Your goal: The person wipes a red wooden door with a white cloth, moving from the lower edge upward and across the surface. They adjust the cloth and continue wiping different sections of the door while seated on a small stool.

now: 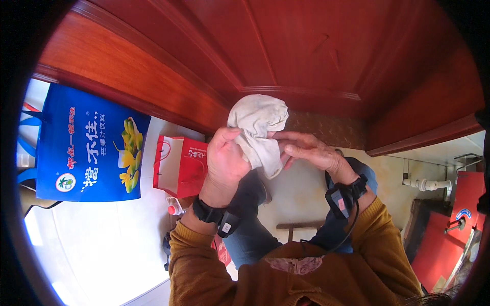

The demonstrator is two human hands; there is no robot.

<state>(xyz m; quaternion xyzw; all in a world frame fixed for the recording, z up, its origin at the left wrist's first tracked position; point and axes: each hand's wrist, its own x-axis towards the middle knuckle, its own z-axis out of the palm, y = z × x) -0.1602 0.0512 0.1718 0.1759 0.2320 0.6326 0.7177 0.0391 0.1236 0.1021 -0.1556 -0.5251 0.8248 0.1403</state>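
Note:
A crumpled off-white cloth (pixel 260 126) hangs between my two hands, in front of a dark red wooden door panel (pixel 291 49). My left hand (pixel 229 155), palm turned up, lies against the cloth's left side; its fingers are largely hidden by the fabric. On the right side, my right hand (pixel 308 151) has its fingers reaching to the cloth, with the thumb apart from them. Some fingertips are behind the fabric, so its grip on the cloth is unclear.
At left stand a large blue paper bag (pixel 103 153) and a smaller red gift bag (pixel 195 164), with a red-capped bottle (pixel 174 208) beside them. White pipe fittings (pixel 427 184) and a red metal box (pixel 440 237) are at right. A wooden stool's edge (pixel 300 225) shows between my legs.

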